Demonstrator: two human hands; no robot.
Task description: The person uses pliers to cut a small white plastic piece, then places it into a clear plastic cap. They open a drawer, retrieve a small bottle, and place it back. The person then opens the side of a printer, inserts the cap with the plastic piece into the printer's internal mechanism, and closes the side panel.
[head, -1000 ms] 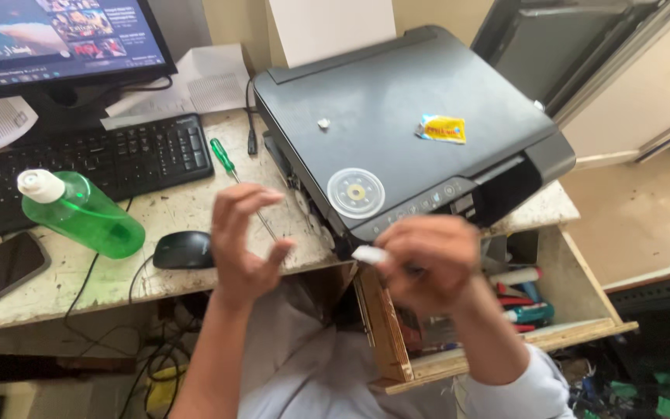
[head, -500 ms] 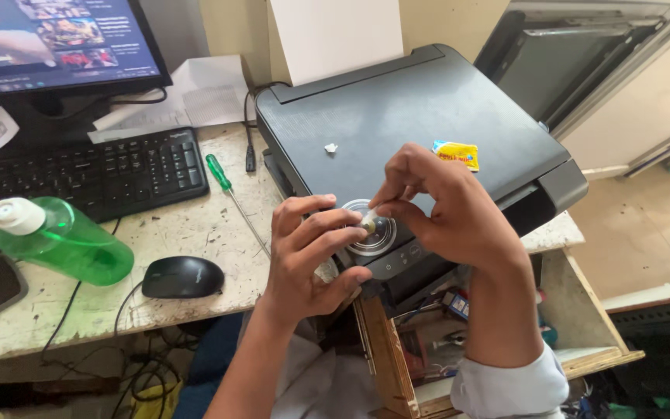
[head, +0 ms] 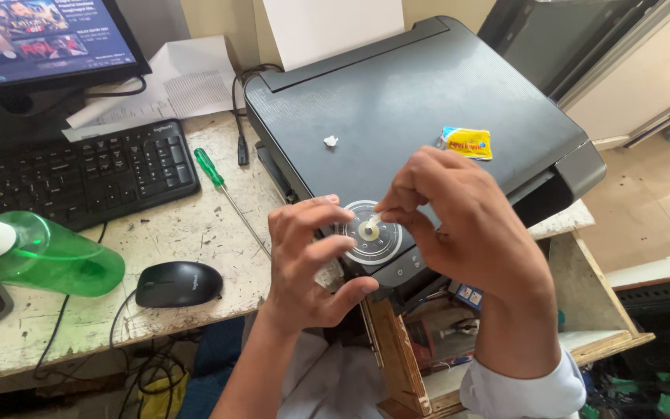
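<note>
Here we start at nine o'clock, where a green bottle (head: pixel 44 260) lies on its side on the desk (head: pixel 188 233), with a black mouse (head: pixel 177 283) just beside it toward the middle and a black keyboard (head: pixel 79 174) above them. A green-handled screwdriver (head: pixel 222 190) lies between the keyboard and the black printer (head: pixel 412 109), tip pointing toward six o'clock. At eleven o'clock a monitor (head: pixel 40 35) is lit.

Moving in, our left hand (head: pixel 308 264) rests at the front edge of the printer, fingers curled and loosely spread, fingertips touching the nine o'clock rim of a small round disc (head: pixel 371 242) that lies flat on the printer's front corner. The hand steadies the disc; it does not lift it.

Our right hand (head: pixel 459 225) comes over the disc from three o'clock. Thumb and forefinger are pinched together on a small white tip (head: pixel 372 225), which meets the pale hub at the disc's centre. Whether the tip belongs to a tube or a swab we cannot tell; the fingers hide the rest.

We judge the step in hand to be dabbing or pressing something onto the hub while the disc is held still. The next move would call for a light touch kept on centre, and a firm left hand so the disc does not slide off the edge.

Farther right, a white scrap (head: pixel 330 141) and a yellow sachet (head: pixel 467 143) lie on the printer lid; below, at five o'clock, an open wooden drawer (head: pixel 583 302) holds clutter
</note>
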